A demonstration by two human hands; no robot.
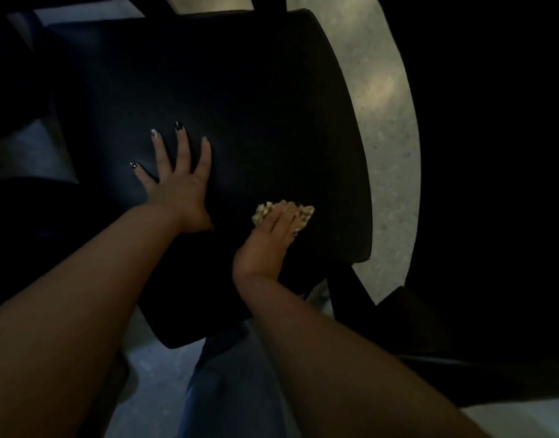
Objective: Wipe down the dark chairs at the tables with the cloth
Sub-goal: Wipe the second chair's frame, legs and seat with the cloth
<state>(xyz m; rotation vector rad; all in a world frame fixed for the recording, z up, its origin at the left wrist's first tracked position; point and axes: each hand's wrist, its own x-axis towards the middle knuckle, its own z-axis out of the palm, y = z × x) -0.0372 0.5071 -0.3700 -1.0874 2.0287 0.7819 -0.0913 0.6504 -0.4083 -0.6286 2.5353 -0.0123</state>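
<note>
While the left hand lies flat, fingers spread, steadying the chair seat, the right hand pressing the cloth should probably sweep overlapping strokes out to the edges.

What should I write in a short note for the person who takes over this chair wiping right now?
Left hand: open, fingers spread, palm pressing flat on the dark chair seat, steadying it.
Right hand: fingers press the light patterned cloth onto the seat, near its right side.
Done: cannot tell how much of the seat is wiped; the picture is dim.
Left: finish this seat, then the other chairs, which are not clearly in view.
</note>
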